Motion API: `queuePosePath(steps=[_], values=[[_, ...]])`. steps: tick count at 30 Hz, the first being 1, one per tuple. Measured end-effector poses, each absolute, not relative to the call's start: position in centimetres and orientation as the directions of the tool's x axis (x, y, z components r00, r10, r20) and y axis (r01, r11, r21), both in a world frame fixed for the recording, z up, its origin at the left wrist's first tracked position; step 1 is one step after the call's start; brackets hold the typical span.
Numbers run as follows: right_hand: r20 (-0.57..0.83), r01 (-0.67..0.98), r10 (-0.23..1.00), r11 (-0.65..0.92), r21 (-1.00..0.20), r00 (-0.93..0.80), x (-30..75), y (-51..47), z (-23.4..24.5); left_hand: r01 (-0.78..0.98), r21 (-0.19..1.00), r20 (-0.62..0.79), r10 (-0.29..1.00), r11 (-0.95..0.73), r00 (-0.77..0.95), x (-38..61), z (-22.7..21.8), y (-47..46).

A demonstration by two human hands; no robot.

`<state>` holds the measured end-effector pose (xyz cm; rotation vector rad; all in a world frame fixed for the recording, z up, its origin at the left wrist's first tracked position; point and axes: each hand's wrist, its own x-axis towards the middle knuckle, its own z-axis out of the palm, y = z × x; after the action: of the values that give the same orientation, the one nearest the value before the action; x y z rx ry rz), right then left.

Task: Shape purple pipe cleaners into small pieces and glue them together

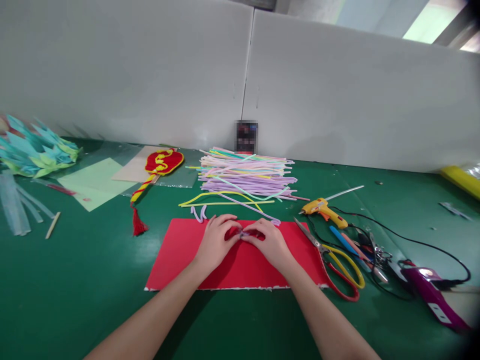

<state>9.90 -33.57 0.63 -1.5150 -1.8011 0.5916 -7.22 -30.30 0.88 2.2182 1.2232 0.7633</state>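
Over a red board [176, 255], my left hand [219, 240] and my right hand [268, 242] meet fingertip to fingertip. Both are closed in a pinch on a small lilac piece of pipe cleaner [243, 233], mostly hidden by the fingers. Just behind the board lie short bent lilac pipe cleaners [198, 214] and a few loose yellow ones [225, 203]. A thick pile of pastel pipe cleaners [247, 175] is beyond them. Scissors [337, 265] with yellow and red handles rest against the board's right side, blades partly apart.
To the right are a yellow glue gun [324, 211] with its cord, several pens and tools [354, 247], and a purple device [431, 295]. On the left lie a red and yellow fan with a tassel [164, 162], paper sheets [99, 182] and teal folded paper [37, 150]. A white partition [150, 75] stands behind.
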Motion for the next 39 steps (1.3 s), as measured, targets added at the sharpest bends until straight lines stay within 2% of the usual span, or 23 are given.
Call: queuePosePath(steps=[14, 23, 28, 39], values=[[0.216, 0.688, 0.974, 0.198, -0.699, -0.061, 9.9, -33.5, 0.6, 0.602, 0.637, 0.224, 0.863, -0.482, 0.453, -7.4, 1.0, -30.6], [0.249, 0.599, 0.966, 0.240, -0.764, -0.070, 10.4, -33.2, 0.7, 0.550, 0.673, 0.261, 0.855, -0.494, 0.448, -7.7, 0.7, -30.3], [0.247, 0.597, 0.969, 0.186, -0.780, 0.021, 10.8, -33.2, 0.9, 0.514, 0.672, 0.298, 0.830, -0.533, 0.471, -8.4, 1.3, -30.0], [0.204, 0.516, 0.979, 0.184, -0.837, -0.019, 8.8, -34.0, 1.0, 0.530, 0.642, 0.238, 0.801, -0.554, 0.549, -8.7, 1.7, -29.7]])
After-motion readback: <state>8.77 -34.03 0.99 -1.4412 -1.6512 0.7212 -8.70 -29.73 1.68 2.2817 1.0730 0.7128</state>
